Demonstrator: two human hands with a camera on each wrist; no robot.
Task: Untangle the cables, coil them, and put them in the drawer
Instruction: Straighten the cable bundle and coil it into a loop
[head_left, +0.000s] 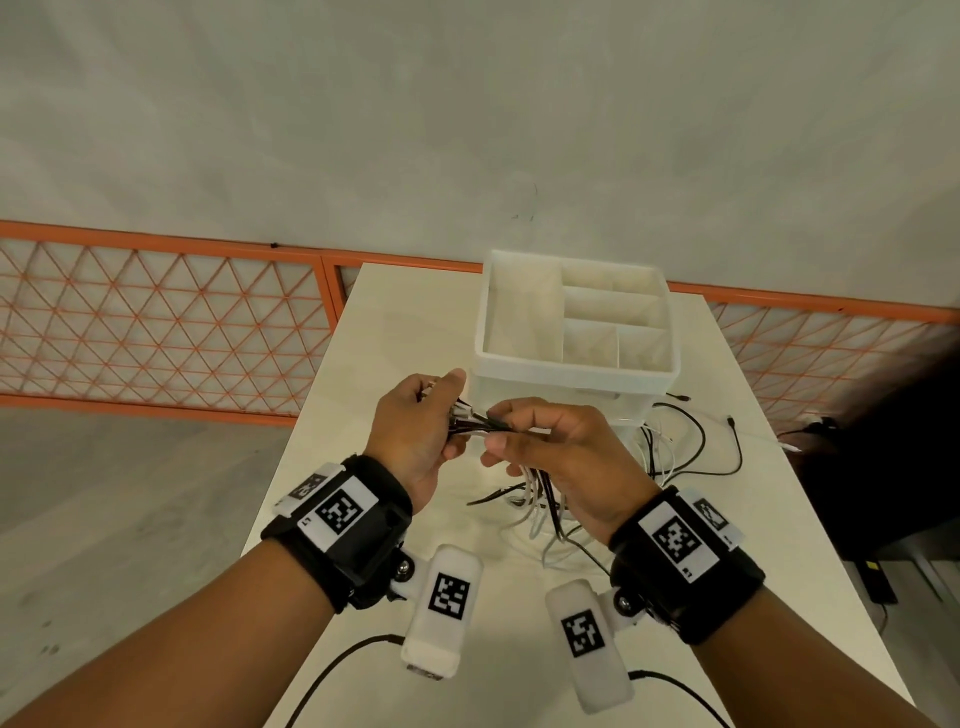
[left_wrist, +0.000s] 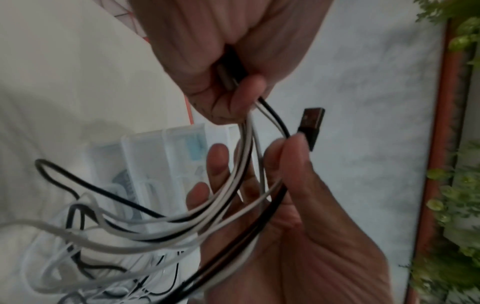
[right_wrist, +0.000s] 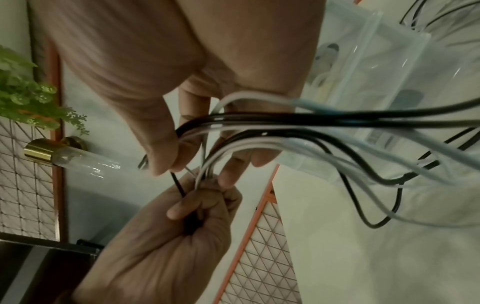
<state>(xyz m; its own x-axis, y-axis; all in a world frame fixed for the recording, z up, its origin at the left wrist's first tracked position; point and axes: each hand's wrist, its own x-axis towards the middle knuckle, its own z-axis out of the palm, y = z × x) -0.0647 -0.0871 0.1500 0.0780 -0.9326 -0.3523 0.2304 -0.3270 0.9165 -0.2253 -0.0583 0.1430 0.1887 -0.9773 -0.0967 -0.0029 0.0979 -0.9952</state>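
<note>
Two hands hold one bundle of black and white cables (head_left: 540, 488) above the white table (head_left: 322, 441), near the drawer organizer (head_left: 574, 371). From the left wrist, the left hand (left_wrist: 298, 236) pinches a USB plug (left_wrist: 313, 125). From the right wrist, the right hand (right_wrist: 166, 82) grips strands; best draw that plug end out slowly.

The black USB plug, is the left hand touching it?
Touching. The left wrist view shows the left hand pinching the USB plug at its base between fingertips, its metal end sticking out free above them.
</note>
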